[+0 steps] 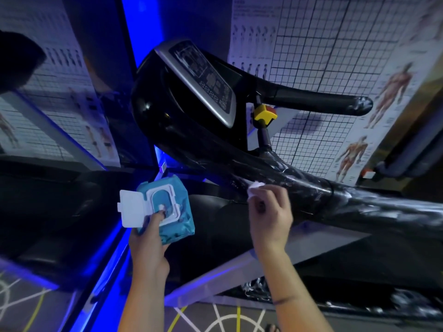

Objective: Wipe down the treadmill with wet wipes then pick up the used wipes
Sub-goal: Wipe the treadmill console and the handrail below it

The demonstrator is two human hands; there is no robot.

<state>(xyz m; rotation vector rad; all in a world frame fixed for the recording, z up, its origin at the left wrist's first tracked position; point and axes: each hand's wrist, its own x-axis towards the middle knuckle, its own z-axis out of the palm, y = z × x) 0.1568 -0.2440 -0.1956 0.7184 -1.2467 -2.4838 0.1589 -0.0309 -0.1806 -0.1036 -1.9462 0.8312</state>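
Note:
A black treadmill fills the middle of the view, its near handrail wrapped in shiny film and its console tilted at the top. My right hand is closed on a small white wet wipe and presses it against the underside of that handrail. My left hand holds a teal wet wipes pack from below, thumb on the dispenser opening. The pack's white flip lid stands open to the left.
The far handrail reaches right, with a yellow safety key block below the console. Anatomy posters and a wire grid cover the wall behind. A blue light strip runs along the left. Patterned floor lies below.

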